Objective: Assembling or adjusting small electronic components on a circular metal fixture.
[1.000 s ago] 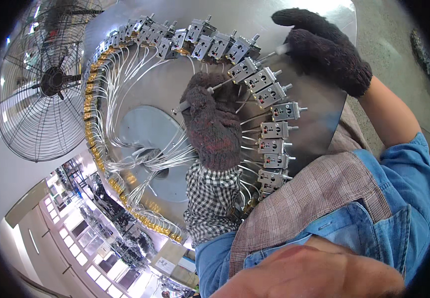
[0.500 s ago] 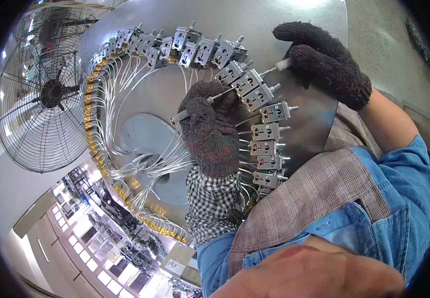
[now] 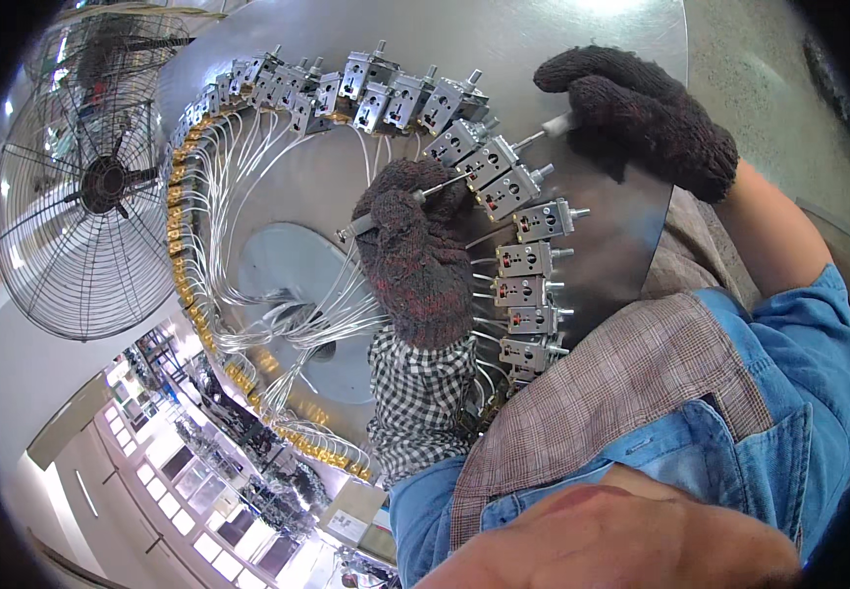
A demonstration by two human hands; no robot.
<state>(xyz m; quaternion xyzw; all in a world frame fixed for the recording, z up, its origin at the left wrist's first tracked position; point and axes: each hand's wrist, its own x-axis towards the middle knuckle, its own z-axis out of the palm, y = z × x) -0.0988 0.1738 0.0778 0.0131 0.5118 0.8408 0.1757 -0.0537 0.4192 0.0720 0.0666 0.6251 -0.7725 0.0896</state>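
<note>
My left hand [image 3: 413,270], in a dark knitted glove, is closed around a small screwdriver [image 3: 358,227] with a pale handle. Its thin shaft reaches to the face of a boxy metal switch unit [image 3: 490,163]. On the opposite side of that unit, my gloved right hand [image 3: 651,118] pinches a short whitish knob [image 3: 557,126] at the end of the unit's spindle. More such metal units [image 3: 526,260] with threaded spindles stand in a curved row beside both hands. My left fingertips are partly hidden by the glove's folds.
White wires [image 3: 234,206] run from brass-coloured terminals [image 3: 180,236] round the ring toward a grey disc [image 3: 278,255] in the middle. The metal tabletop [image 3: 602,236] lies beneath. A large wire-caged fan [image 3: 101,187] stands at the left.
My right hand has shifted and turned slightly at the knob. My left hand and the screwdriver have barely moved.
</note>
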